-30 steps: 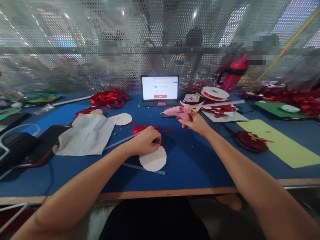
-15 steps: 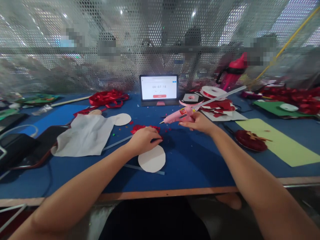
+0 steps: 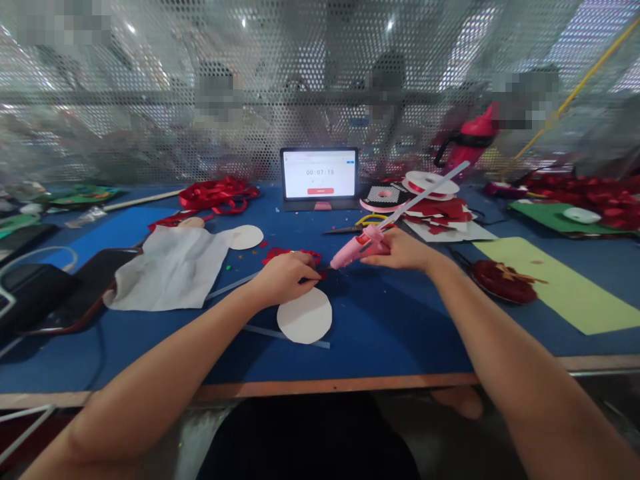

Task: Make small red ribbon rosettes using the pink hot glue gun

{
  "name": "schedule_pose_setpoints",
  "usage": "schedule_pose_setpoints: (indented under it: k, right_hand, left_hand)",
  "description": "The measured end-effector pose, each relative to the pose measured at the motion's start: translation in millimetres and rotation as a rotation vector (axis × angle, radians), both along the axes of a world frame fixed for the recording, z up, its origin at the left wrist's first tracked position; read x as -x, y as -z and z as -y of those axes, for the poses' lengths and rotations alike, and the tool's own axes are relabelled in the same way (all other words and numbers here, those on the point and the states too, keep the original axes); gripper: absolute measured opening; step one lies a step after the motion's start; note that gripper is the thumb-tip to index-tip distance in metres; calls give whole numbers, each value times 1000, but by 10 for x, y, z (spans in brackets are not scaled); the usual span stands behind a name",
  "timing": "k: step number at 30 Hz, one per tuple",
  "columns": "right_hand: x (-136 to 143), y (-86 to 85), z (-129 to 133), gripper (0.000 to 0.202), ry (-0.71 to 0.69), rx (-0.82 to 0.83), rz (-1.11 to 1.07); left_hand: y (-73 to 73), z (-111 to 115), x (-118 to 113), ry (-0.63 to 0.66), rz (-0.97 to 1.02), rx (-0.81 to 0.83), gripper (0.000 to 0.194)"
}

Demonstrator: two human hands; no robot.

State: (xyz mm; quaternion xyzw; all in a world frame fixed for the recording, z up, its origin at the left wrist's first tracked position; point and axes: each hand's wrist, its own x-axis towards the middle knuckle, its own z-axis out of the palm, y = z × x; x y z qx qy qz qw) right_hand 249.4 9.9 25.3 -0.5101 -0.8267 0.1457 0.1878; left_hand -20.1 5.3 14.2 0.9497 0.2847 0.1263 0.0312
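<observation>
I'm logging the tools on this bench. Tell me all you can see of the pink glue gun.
The glue gun is pink, plastic-looking, with a pale glue stick jutting from its back up to the right. The right hand grips its handle and holds it off the blue table, tilted, nozzle pointing down-left toward the left hand beside the white paper disc. No cord is discernible.

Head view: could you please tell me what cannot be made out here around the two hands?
- What the left hand pinches at the white disc: covered by its own fingers.
- Glue gun trigger: hidden under the right hand.
- Glue gun nozzle tip: too small to tell whether it touches anything.
- Small print on the tablet: too small.
</observation>
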Motion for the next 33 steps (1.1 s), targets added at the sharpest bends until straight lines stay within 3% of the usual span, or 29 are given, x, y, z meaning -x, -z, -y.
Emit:
schedule_pose_setpoints:
  k: [12, 33]
  right_hand:
    - [74, 26, 8, 43, -47, -135, 175]
    - [109, -11, 57, 45, -46, -210, 195]
  left_hand:
    - [-46, 24, -11, 11, -4, 11, 24]
    - [-71, 26, -15, 8, -11, 35, 24]
